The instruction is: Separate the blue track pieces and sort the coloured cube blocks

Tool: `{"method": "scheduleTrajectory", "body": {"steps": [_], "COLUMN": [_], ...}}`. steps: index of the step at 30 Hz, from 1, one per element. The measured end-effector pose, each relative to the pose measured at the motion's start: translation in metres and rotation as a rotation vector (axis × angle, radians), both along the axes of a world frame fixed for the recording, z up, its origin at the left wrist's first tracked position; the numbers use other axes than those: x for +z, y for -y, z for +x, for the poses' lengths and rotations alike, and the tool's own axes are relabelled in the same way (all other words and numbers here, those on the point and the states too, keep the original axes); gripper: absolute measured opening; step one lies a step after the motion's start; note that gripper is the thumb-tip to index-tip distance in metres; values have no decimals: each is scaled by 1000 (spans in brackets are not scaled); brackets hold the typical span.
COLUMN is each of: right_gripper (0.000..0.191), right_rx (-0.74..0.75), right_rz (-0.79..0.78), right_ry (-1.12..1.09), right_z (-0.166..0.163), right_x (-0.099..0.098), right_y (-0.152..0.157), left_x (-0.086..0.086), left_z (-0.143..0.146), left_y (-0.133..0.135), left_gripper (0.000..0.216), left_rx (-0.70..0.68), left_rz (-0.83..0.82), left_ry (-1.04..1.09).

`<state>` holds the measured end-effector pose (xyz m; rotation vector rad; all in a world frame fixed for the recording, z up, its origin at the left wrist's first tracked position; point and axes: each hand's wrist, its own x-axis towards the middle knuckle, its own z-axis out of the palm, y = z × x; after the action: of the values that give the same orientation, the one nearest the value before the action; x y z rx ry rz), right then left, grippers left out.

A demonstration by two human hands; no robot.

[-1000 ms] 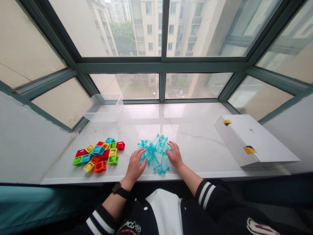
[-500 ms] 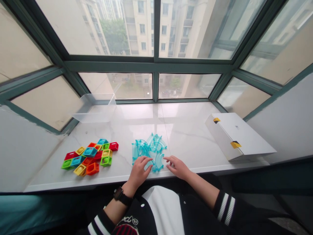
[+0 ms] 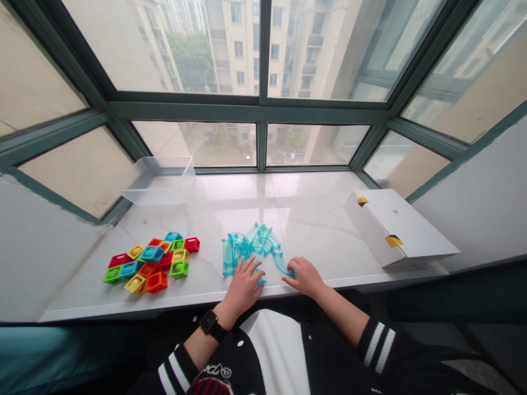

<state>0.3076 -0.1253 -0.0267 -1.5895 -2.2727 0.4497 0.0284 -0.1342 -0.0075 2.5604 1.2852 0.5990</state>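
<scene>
Several clear turquoise track pieces (image 3: 235, 246), some curved, lie in a loose pile on the sill in front of me. My left hand (image 3: 244, 281) rests palm down over the near side of this pile, fingers spread, partly covering the pieces under it. One curved track piece (image 3: 280, 263) extends right of the pile, and my right hand (image 3: 303, 275) has its thumb and fingers closed around that piece's right end. The fingertips there hide part of the end.
Left of the pile lies a cluster of red, yellow, green, orange and blue hollow blocks (image 3: 152, 254). A clear plastic bin (image 3: 164, 196) stands at the back left. To the right sits a white box (image 3: 411, 226) with yellow-black tabs. Window frames border the white sill (image 3: 317, 219).
My right hand has closed on the curved piece and moved it slightly right, apart from the pieces near my left hand. My left hand has flattened and spread over the pile.
</scene>
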Motion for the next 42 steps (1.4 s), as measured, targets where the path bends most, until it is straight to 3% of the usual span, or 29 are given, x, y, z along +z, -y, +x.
{"method": "scheduleTrajectory", "body": {"steps": [2, 6, 10, 12, 16, 19, 25, 29, 37, 42], "right_gripper": [9, 31, 38, 38, 41, 34, 36, 41, 48, 24], "right_rx": [-12, -13, -262, -262, -183, -186, -279, -331, -244, -207], "right_rz": [-13, 58, 198, 163, -58, -119, 6, 38, 132, 91], "right_ry": [-2, -32, -50, -81, -56, 12, 18, -46, -78, -99], "right_z": [12, 42, 58, 51, 23, 18, 36, 27, 23, 28], "right_x": [-3, -9, -11, -11, -10, -9, -15, -21, -28, -30], "right_y": [0, -5, -8, -5, 4, 5, 4, 9, 9, 8], "left_x": [1, 4, 9, 13, 20, 22, 15, 8, 2, -6], "left_z": [1, 1, 7, 17, 46, 68, 94, 106, 113, 117], "left_y": [1, 3, 0, -6, -24, -36, -54, -65, -66, -65], "left_gripper": [27, 28, 32, 35, 45, 45, 51, 53, 50, 52], "left_rx": [9, 11, 12, -21, -108, -105, -25, -28, -17, 9], "left_rz": [4, 4, 15, -7, -89, -163, -332, -471, -668, -803], "left_ry": [-4, 20, 69, 89, 123, 146, 22, -19, 65, 173]}}
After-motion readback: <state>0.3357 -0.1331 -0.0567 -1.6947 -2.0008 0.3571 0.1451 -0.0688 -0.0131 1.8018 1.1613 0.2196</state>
